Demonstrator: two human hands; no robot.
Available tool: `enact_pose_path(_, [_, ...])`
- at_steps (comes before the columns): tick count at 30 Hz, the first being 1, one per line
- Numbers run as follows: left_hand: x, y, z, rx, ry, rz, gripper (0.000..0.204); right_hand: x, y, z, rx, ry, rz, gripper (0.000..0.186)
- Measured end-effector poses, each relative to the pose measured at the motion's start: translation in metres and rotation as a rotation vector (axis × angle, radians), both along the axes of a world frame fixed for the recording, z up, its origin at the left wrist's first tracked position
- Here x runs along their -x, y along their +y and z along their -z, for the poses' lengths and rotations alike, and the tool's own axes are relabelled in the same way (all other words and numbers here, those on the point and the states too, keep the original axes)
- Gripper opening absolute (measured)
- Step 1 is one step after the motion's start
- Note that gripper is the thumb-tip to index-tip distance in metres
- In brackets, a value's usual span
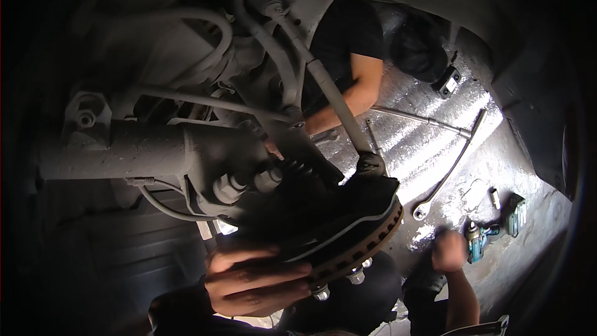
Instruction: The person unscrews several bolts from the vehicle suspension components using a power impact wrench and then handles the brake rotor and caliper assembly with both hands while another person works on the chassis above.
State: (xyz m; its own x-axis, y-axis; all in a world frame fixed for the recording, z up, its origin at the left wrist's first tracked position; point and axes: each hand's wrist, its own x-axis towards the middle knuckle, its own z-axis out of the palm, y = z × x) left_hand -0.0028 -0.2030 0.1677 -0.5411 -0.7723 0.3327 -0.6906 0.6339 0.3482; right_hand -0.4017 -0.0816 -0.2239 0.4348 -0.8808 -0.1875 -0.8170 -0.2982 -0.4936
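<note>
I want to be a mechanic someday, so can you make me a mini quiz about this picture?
1. True or false: the left grip is nearer the brake disc than the right grip is.
2. Pick one: the other person's sleeve is (a) red, (b) black, (c) yellow.
3. Fill in the colour: the power tool near the right grip is partly ____.

Key: 1. True. 2. b. 3. Teal.
</note>
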Motion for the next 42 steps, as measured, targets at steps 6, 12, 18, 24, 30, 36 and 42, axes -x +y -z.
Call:
enact_pose_path(6, [-0.002,0.002,-0.008,-0.026,-0.062,0.062,0.025,0.0,-0.003,0.004,0.03,-0.002,-0.032,0.043])
enact_pose_path(12, [-0.006,0.003,0.005,0.022,-0.005,0.063,0.026,-0.001,0.0,0.001,0.007,0.028,-0.009,0.039])
enact_pose_path(18, [-0.001,-0.004,0.008,0.097,0.031,0.09,0.011,-0.002,0.002,0.009,0.035,0.022,-0.023,0.039])
enact_pose_path(24, [-0.006,0.001,0.005,0.051,0.026,0.085,0.022,-0.001,-0.001,-0.002,0.02,0.043,-0.022,0.038])
enact_pose_path(30, [-0.002,-0.001,0.008,0.081,0.017,0.067,0.011,-0.006,-0.006,-0.01,-0.007,0.016,-0.017,0.035])
enact_pose_path(36, [0.002,-0.003,0.01,0.127,0.034,0.039,0.012,-0.002,-0.003,-0.002,0.001,0.029,-0.027,0.039])
enact_pose_path(42, [0.002,-0.001,0.007,0.101,0.047,0.024,0.013,-0.001,-0.004,-0.003,0.022,0.007,-0.026,0.039])
